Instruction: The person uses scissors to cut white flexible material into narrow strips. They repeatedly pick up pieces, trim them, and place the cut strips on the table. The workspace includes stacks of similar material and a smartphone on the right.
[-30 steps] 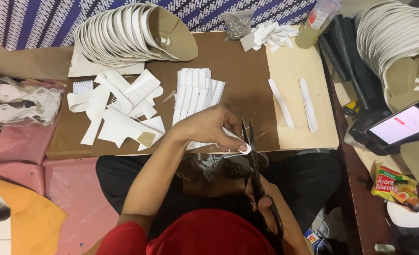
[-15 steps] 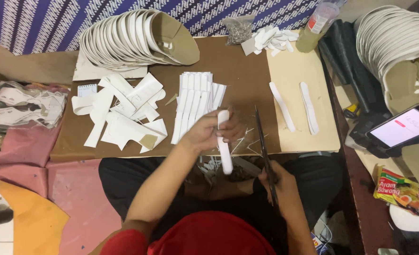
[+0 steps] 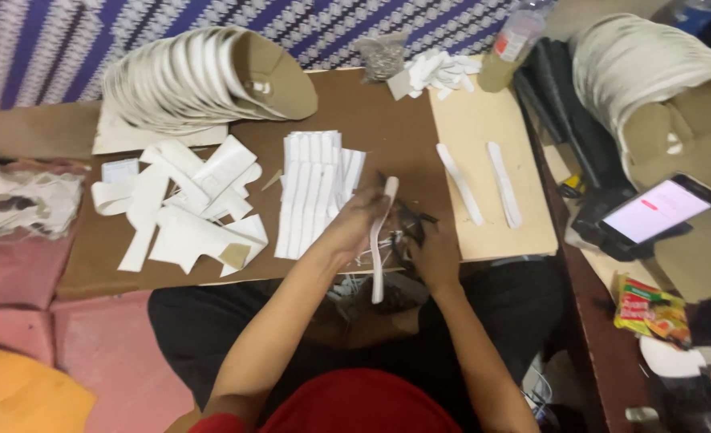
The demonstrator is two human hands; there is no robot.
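Two hands trimming a white strip over the near table edge

The left hand [image 3: 355,228] grips a long white strip [image 3: 381,240] upright — it hangs past the edge of the brown table [image 3: 371,104] toward the lap. The right hand [image 3: 434,255] is clenched on dark scissors [image 3: 407,218], touching the strip. A row of white strips [image 3: 315,192] lies just left — two more [image 3: 482,184] on the pale board [image 3: 484,120].

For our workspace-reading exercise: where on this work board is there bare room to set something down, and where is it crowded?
Bare brown board lies between the fanned stack of cutouts and the pale board. The pale board's upper part, above the two white strips, is also free. Crowded: the loose white pieces, the row of strips, and around the left hand and right hand.
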